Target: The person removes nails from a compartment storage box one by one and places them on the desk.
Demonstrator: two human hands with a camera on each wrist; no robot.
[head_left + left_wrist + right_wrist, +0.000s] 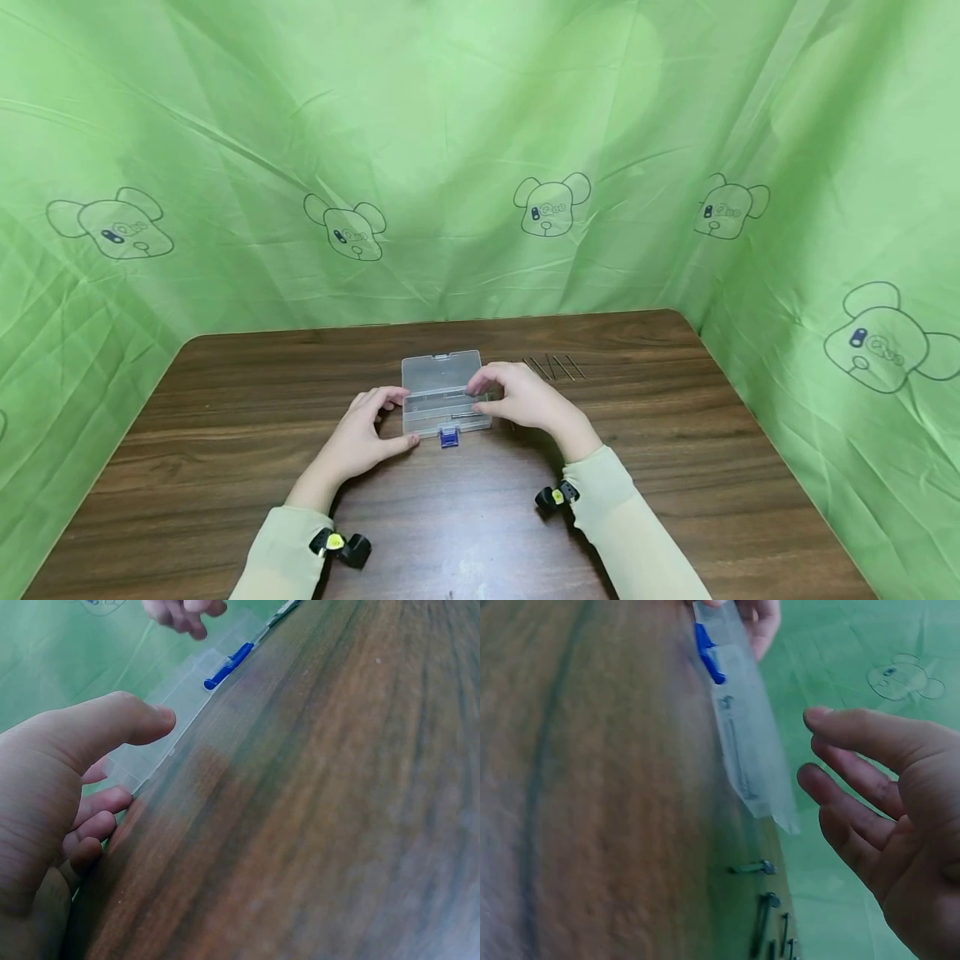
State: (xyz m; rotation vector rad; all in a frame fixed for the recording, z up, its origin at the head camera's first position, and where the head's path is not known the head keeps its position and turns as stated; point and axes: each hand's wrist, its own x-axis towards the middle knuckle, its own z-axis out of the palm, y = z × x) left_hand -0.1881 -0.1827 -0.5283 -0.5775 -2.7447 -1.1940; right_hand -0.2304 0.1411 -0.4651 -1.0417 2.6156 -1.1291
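Observation:
A clear plastic box (440, 408) lies on the table with its lid (441, 372) raised toward the back. A blue latch (448, 437) hangs at its front. My left hand (365, 437) holds the box's left end, thumb at the front corner and fingers along the side. Over the box's right end hovers my right hand (525, 402), fingers loosely bent and apart, nothing between them in the right wrist view. A thin, headed metal piece like a screw or nail (733, 746) lies inside the front compartment. Similar long metal pieces (765, 904) lie beyond the box's right end.
Several thin metal pieces (555, 367) lie in a row on the wooden table (262, 392), behind and right of my right hand. Green cloth (450, 125) printed with mouse heads hangs around the table's back and sides.

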